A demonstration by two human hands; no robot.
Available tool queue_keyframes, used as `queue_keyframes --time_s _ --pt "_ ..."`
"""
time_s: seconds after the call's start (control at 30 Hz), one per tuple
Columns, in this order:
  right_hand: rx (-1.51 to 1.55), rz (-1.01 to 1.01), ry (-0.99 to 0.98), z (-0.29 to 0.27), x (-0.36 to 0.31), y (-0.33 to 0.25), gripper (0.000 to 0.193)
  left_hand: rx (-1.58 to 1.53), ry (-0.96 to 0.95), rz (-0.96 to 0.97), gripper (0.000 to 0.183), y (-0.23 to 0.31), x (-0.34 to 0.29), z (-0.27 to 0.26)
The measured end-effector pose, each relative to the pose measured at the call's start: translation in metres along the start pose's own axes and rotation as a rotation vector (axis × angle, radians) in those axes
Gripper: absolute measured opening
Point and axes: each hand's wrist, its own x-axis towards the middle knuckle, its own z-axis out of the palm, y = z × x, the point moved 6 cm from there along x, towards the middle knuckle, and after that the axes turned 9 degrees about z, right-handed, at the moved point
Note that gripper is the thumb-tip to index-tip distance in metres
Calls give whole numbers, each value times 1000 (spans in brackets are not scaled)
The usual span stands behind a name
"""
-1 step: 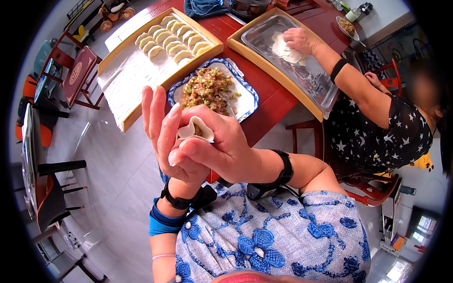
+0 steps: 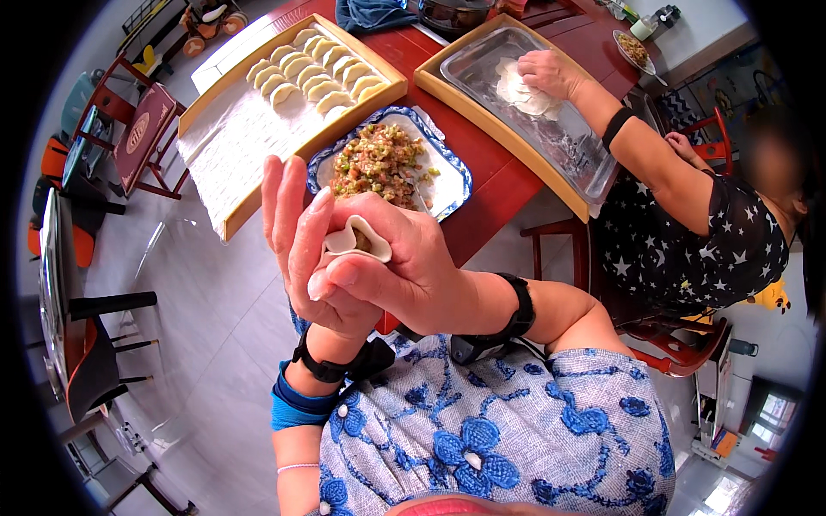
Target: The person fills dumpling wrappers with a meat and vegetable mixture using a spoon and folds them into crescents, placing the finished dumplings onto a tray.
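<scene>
Close in front of me, a half-closed dumpling (image 2: 342, 241) is pinched between my two hands. Its white wrapper is folded up at the sides, and some filling shows in the gap on top. My left hand (image 2: 297, 258) supports it from the left, thumb pressed in and the other fingers raised. Around its right side curl the thumb and forefinger of my right hand (image 2: 417, 258). Just beyond my hands, a blue-rimmed white dish (image 2: 449, 185) holds chopped meat-and-vegetable filling (image 2: 379, 163). The dumpling's underside is hidden by my fingers.
Rows of finished dumplings (image 2: 314, 73) lie on a cloth-lined wooden tray (image 2: 245, 202) at the far left. At right, another person's hand (image 2: 551, 73) touches floury wrappers (image 2: 520, 95) in a metal tray (image 2: 576, 159). These rest on a red table (image 2: 495, 202); a chair (image 2: 142, 138) stands left.
</scene>
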Motion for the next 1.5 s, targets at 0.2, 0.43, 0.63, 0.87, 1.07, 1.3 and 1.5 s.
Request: queue_keyframes --time_s 0.2,0.43,0.63,0.87,1.07,1.3,1.5 --pt "-245 -216 -5 -6 5 -11 29 -80 -71 -51 46 -1 -5 0" --pt "-383 -423 106 -3 -2 6 19 -62 -101 -84 42 5 -12 -1" --pt "-86 -51 22 2 14 27 32 102 -114 -5 48 -15 -2 -2" --pt "1069 683 -192 10 3 58 77 -35 -315 -241 100 -33 -14 9" --pt "949 536 -170 9 9 57 68 -89 -466 -65 33 -30 -11 -2" --pt "808 603 -114 -7 4 62 74 -90 -572 -72 17 -27 17 9" --pt "601 461 -12 -51 5 50 58 -20 -293 -420 11 -99 28 0"
